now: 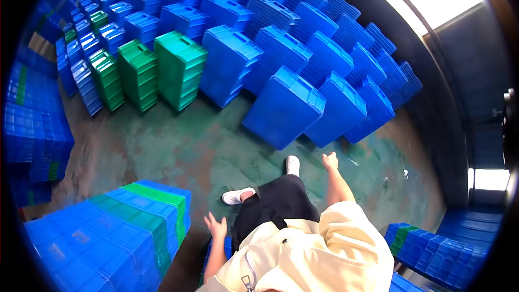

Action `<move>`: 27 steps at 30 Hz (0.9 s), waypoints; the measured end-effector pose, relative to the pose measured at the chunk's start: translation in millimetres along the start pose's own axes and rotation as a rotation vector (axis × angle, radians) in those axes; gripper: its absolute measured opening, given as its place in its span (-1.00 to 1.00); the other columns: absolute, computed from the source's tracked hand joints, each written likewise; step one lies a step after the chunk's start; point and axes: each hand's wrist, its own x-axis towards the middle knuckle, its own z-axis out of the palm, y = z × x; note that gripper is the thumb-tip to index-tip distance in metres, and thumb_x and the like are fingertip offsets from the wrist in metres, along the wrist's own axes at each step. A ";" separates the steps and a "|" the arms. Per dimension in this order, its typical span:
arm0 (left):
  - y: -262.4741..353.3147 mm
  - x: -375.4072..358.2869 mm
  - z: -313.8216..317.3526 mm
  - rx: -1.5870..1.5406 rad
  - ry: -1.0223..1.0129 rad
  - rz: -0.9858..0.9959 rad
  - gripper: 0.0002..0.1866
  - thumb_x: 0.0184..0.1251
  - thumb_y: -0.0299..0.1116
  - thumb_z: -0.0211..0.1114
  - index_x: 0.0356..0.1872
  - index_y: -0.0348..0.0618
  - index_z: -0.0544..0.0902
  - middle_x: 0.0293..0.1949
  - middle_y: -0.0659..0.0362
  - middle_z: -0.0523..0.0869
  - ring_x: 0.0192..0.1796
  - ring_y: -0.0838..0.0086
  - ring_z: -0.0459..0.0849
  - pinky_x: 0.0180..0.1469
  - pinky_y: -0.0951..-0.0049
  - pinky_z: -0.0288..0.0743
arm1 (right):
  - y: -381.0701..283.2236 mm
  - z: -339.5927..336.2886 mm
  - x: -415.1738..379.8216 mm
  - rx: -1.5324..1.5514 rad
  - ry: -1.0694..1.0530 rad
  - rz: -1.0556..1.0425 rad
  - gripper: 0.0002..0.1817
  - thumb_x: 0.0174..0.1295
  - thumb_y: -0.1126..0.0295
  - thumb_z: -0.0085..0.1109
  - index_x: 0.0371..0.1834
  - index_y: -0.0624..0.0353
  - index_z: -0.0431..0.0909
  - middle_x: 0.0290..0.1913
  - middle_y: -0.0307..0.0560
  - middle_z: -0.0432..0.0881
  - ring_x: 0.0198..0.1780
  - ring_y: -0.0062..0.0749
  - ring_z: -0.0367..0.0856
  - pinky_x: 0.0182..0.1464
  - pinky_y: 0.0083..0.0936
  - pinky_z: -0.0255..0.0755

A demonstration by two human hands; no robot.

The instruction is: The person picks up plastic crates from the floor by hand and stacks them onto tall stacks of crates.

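Floor (162,151) reaches edges of crates (286,108); left hand (216,226) splayed, empty; right hand (330,161) half-curled, hold unclear.

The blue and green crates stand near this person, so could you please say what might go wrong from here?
The left hand is beside the blue-and-green pile, so a swing might knock it. The forward white shoe points towards the front blue crates, so a step could stub against them. These stand close together, so one bump might disturb their neighbours.
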 end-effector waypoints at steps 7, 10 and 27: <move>273.7 100.9 -3.4 0.028 -0.158 0.522 0.00 -0.14 -0.22 0.35 0.30 -0.13 -0.12 0.24 -0.16 0.11 0.26 0.02 0.15 0.23 0.19 0.12 | 12.0 -60.3 186.8 -0.102 0.063 -0.255 -0.30 0.00 0.16 0.15 0.16 0.30 0.14 0.12 0.17 0.31 0.20 0.03 0.20 0.19 -0.24 0.15; 383.2 121.9 50.6 0.182 -0.207 0.559 0.02 -0.15 -0.13 0.34 0.31 -0.11 -0.12 0.28 -0.14 0.00 0.33 0.03 -0.05 0.25 0.04 -0.02 | -1.9 -73.9 264.6 -0.165 0.126 -0.370 -0.25 -0.02 0.13 0.16 0.18 0.31 0.10 0.22 0.13 0.17 0.29 0.02 0.03 0.24 -0.23 0.09; 551.4 159.1 235.8 -0.146 -0.009 0.491 -0.09 -0.09 -0.17 0.34 0.21 -0.44 0.03 0.15 -0.22 0.19 0.16 0.04 0.22 0.18 0.26 0.16 | -3.7 -76.5 313.3 -0.390 0.273 -0.742 -0.03 -0.26 -0.04 0.30 0.22 0.22 0.09 0.25 -0.01 0.15 0.29 -0.14 0.04 0.21 -0.19 0.00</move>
